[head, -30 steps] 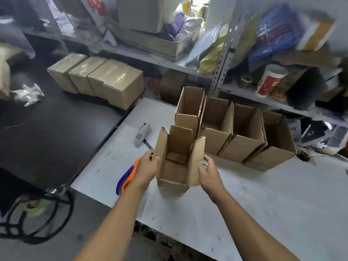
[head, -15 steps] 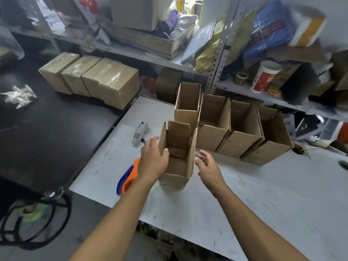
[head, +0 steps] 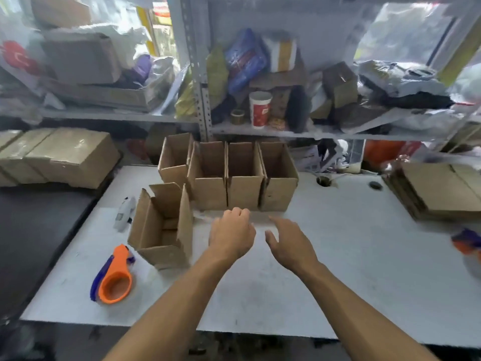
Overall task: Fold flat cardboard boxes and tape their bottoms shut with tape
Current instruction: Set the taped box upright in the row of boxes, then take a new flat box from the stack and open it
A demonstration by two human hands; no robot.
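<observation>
A small folded cardboard box (head: pixel 161 227) stands open-topped on the white table (head: pixel 338 269), left of both hands. Behind it stands a row of several folded boxes (head: pixel 229 178). A stack of flat cardboard boxes (head: pixel 440 194) lies at the table's right end. An orange and blue tape dispenser (head: pixel 114 277) lies near the front left corner. My left hand (head: pixel 231 234) hovers over the table with fingers loosely curled, holding nothing. My right hand (head: pixel 289 241) is beside it, fingers relaxed and spread, empty.
A white box cutter (head: pixel 122 213) lies left of the single box. Taped boxes (head: pixel 59 157) sit on the black table at left. A second orange dispenser (head: pixel 468 243) shows at the right edge. Cluttered metal shelves (head: pixel 257 110) rise behind the table.
Both hands have let go of the single box and moved right of it. The view has swung to the right, bringing the flat box stack into sight.
</observation>
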